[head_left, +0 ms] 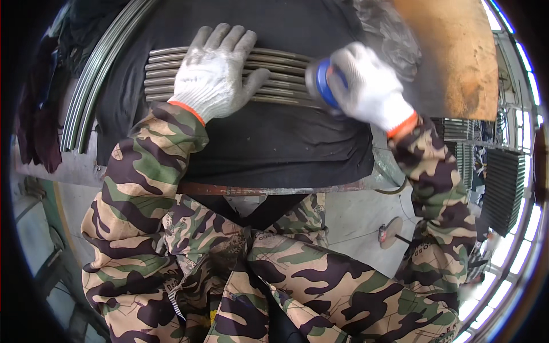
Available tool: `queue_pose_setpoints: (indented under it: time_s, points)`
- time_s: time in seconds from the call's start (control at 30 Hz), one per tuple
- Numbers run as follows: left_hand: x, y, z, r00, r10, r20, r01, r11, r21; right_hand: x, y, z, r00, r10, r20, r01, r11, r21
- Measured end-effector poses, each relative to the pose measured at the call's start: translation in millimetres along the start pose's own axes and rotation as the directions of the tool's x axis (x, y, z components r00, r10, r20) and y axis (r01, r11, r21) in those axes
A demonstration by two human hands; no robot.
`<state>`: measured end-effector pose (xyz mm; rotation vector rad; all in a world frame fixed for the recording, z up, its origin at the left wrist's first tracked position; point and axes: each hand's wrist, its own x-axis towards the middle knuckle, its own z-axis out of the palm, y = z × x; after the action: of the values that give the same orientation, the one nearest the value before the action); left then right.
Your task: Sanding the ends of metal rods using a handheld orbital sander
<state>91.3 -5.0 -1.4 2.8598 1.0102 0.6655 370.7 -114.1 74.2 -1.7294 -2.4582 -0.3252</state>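
Several metal rods (286, 84) lie side by side, running left to right across a black cloth (269, 140) on the table. My left hand (211, 74), in a white knit glove with grey fingers, lies flat over the left part of the rods, its fingers stretched out and the thumb apart. A matching glove covers my right hand (369, 86), which is closed on a round blue and grey thing (323, 83) at the right ends of the rods. Motion blurs that thing, so its exact kind cannot be told. It hides those rod ends.
Longer shiny rods (94, 77) lie at the left of the table, beside dark cloth (40, 120). Crumpled clear plastic (394, 43) and a brown board (466, 63) are at the far right. Stacked dark ribbed parts (503, 188) stand beyond the table on the right.
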Motion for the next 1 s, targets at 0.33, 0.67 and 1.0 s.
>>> queue_pose_setpoints:
  time_s: [0.33,0.67,1.0]
  points:
    - [5.6,-2.7,21.9,0.978,0.043,-0.203,-0.011,0.988,0.157,9.8,8.8,11.0,0.999,-0.002,-0.038,0.000,0.998,-0.055]
    - [7.0,0.6,12.0,0.997,0.061,-0.038,-0.061,0.998,-0.005,17.8,8.6,16.8,0.997,0.042,-0.063,-0.047,0.996,-0.082]
    - [9.5,0.9,22.5,0.989,-0.096,-0.112,0.103,0.993,0.053,52.4,-15.8,23.3,0.999,0.011,-0.044,-0.014,0.997,-0.076]
